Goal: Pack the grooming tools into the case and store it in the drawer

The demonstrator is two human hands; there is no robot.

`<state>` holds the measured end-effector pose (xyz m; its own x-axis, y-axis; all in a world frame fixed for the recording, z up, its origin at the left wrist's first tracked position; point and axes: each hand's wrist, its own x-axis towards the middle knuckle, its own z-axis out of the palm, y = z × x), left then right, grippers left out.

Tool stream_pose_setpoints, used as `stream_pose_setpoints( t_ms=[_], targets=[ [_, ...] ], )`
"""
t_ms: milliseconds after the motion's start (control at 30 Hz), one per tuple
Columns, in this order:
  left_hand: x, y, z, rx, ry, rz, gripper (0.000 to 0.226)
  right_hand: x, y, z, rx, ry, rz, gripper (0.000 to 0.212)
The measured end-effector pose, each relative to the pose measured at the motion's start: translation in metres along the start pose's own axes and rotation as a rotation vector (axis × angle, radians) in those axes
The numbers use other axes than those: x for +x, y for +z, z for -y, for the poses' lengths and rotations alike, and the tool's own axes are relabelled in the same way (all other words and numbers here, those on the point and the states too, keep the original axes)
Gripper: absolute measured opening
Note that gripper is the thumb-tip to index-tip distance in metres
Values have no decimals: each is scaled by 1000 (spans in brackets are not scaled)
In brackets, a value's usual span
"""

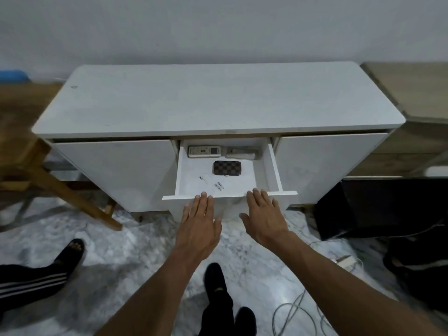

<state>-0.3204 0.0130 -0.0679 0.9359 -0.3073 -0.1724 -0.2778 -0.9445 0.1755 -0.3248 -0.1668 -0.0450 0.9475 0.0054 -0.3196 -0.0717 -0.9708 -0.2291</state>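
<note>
The brown checkered grooming case [227, 168] lies closed and flat inside the open white drawer [276, 166], near its middle. My left hand [200, 221] and my right hand [264, 214] are both flat with fingers spread, palms against the drawer's front panel [179, 197], fingertips at its top edge. Neither hand holds anything.
Two white remote controls [204, 151] and a sheet with barcodes [219, 186] also lie in the drawer. The white cabinet [218, 100] stands against the wall. A wooden stool leg [72, 195] is at left, a black box [378, 207] at right, cables [295, 311] on the marble floor. Another person's leg [36, 280] is at left.
</note>
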Motion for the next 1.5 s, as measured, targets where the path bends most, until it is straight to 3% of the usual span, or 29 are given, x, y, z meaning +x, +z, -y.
stream_pose_setpoints(
  t_ms=[167,333,800,1233,1400,1500],
  targets=[
    [-3,10,0,-19,-7,13,86,0,9,2,3,4,44,73],
    [15,6,-1,-49,-31,16,66,19,2,-4,-10,-16,58,77],
    [150,-31,28,-94,3,15,66,139,-43,-5,-65,18,-9,82],
    [202,-31,44,-125,55,-10,69,192,-52,-5,-7,27,-33,91],
    [205,-37,38,-179,34,-12,69,189,-64,-3,-50,40,48,96],
    [201,-39,43,-207,74,-50,63,182,-92,3,1,42,142,83]
  ],
)
